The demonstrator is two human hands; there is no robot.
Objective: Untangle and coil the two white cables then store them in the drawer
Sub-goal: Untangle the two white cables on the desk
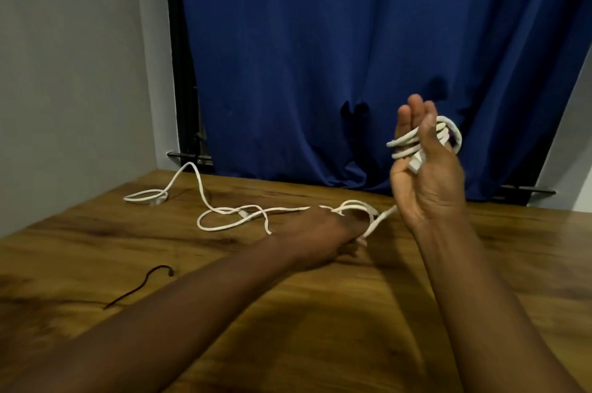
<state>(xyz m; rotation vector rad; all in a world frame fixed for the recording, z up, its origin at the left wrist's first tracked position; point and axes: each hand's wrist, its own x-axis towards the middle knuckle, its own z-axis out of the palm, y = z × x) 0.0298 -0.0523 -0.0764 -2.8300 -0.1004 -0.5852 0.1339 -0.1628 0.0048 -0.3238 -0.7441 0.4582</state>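
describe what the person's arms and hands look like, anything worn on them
The left hand and right hand wear no gloves, and no watch, bracelet or ring shows. Both forearms are bare to the frame edge, no sleeves showing. The left hand is blurred, so a thin ring could be missed.

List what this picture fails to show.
Head view:
Drawer: outside the frame.
White cable on the table: loops too thin and overlapped to tell two cables apart.
Left hand: fingers hidden under the hand itself and blurred; grip on the cable unclear.
Dark strand: blurred, unidentifiable.
Right hand: plug type too small.
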